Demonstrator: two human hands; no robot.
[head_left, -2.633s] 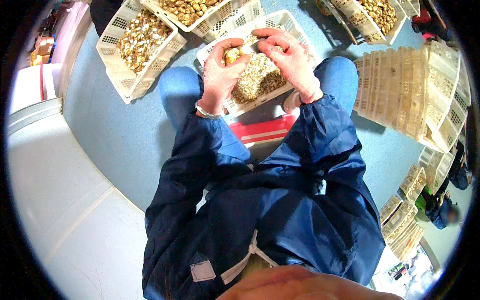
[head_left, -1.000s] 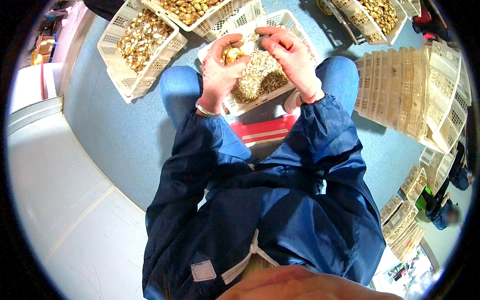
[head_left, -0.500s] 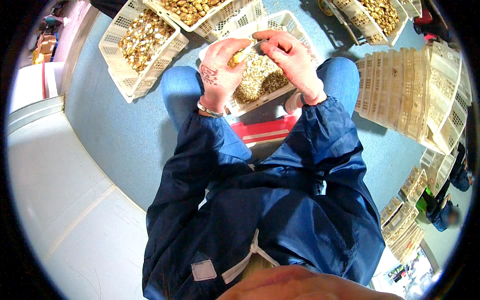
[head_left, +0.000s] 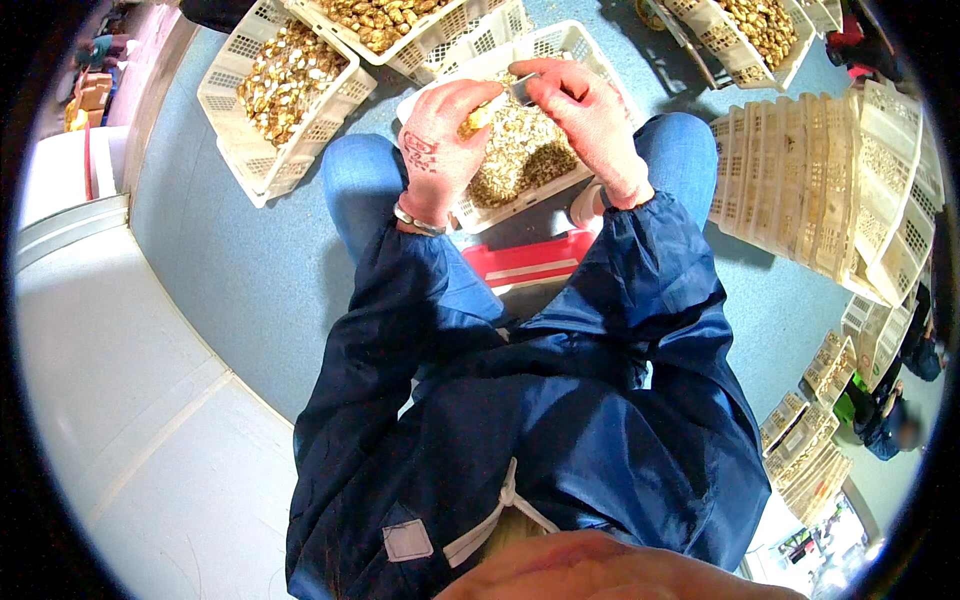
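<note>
Both my hands wear pale pink gloves and are held over a white perforated plastic basket (head_left: 590, 50) between my knees. My left hand (head_left: 438, 145) is closed round a yellow-brown piece (head_left: 480, 118) that looks like a mushroom. In my right hand (head_left: 590, 120), a small thin metal blade (head_left: 522, 90), seemingly a short knife, is pinched between thumb and forefinger, close to the mushroom's right side. Its handle is hidden by the fingers. Under the hands lies a heap of small pale and brown bits (head_left: 520, 165), like trimmings.
At the left stands a white basket (head_left: 235, 150) of brown pieces with pale faces. Behind it is another basket (head_left: 460, 55) of golden-brown pieces. A stack of nested baskets (head_left: 790, 180) leans at the right. A red and white box-like thing (head_left: 530, 258) lies between my legs. Other people work far right.
The blade in my right hand has shifted slightly and shows brighter, with the right fingers a little changed. My left hand stays almost still with the mushroom.
</note>
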